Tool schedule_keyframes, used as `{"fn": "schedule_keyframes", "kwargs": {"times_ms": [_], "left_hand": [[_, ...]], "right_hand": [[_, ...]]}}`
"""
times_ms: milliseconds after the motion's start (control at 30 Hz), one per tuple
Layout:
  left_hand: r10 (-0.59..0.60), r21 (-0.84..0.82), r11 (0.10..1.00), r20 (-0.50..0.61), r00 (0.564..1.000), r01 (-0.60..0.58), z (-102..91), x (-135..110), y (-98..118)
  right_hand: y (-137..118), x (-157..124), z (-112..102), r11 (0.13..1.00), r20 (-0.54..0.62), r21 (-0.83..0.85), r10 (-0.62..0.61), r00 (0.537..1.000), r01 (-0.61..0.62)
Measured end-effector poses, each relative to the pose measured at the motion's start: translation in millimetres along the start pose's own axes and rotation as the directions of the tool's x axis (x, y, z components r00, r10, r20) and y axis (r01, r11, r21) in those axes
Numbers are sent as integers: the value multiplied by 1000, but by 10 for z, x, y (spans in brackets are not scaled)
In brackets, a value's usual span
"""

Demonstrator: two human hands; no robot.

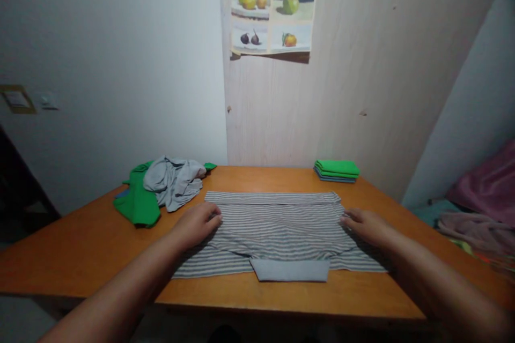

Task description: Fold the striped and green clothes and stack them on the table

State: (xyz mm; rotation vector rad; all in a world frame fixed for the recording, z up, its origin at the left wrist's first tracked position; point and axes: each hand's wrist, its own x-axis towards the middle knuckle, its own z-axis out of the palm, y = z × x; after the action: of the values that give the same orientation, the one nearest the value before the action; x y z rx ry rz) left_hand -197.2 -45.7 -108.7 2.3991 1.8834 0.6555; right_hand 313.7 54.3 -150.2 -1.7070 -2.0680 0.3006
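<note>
A grey-and-white striped shirt (281,225) lies flat on the table, its plain grey collar (292,270) towards me. Its sleeves spread out to both sides near the front edge, and a folded band runs along the far end. My left hand (202,223) is at the shirt's left side, thumb and fingers curled closed on the fabric edge. On the opposite side, my right hand (364,225) pinches the right edge with its fingertips. Part of each sleeve is hidden beneath my hands and forearms.
The orange-brown wooden table (80,244) stands against the wall. At its back left is a loose heap of green clothing (140,201) and grey clothing (175,179). A neat folded stack of green and blue-grey cloth (337,170) sits at the back right.
</note>
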Motion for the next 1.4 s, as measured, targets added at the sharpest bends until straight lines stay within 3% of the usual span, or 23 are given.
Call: {"fn": "schedule_keyframes", "kwargs": {"times_ms": [133, 267, 400, 467, 600, 667, 833, 933, 1000, 1167, 1400], "left_hand": [[131, 6, 991, 48, 990, -131, 164, 364, 289], [273, 33, 958, 191, 943, -285, 459, 633, 636], [316, 84, 938, 189, 930, -336, 662, 771, 777], [277, 128, 945, 175, 945, -301, 702, 797, 770], [155, 181, 967, 138, 978, -179, 736, 782, 721], [156, 152, 972, 134, 979, -176, 765, 763, 714], [301, 37, 950, 159, 940, -311, 866, 775, 733], [236, 33, 969, 179, 955, -245, 908, 809, 721], [173, 48, 981, 199, 965, -186, 926, 822, 699], [81, 94, 990, 207, 975, -103, 935, 834, 632], [-93, 167, 984, 223, 970, 55, 821, 887, 444]], "right_hand": [[-555, 203, 110, 982, 52, 12, -187, 981, 187], [-1185, 245, 294, 926, 232, 35, -375, 898, 377], [-1514, 257, 447, 898, 318, 41, -428, 846, 438], [-1535, 287, 508, 889, 319, 5, -436, 842, 459], [-1467, 357, 621, 923, 278, -117, -323, 905, 365], [-1476, 361, 674, 931, 274, -137, -293, 916, 339], [-1698, 304, 746, 873, 291, -18, -462, 838, 488], [-1801, 308, 751, 837, 267, 45, -536, 801, 545], [-1817, 336, 765, 840, 260, 36, -532, 806, 542], [-1798, 433, 861, 881, 274, -71, -434, 858, 468], [-1663, 566, 890, 946, 284, -253, -127, 950, 202]]}}
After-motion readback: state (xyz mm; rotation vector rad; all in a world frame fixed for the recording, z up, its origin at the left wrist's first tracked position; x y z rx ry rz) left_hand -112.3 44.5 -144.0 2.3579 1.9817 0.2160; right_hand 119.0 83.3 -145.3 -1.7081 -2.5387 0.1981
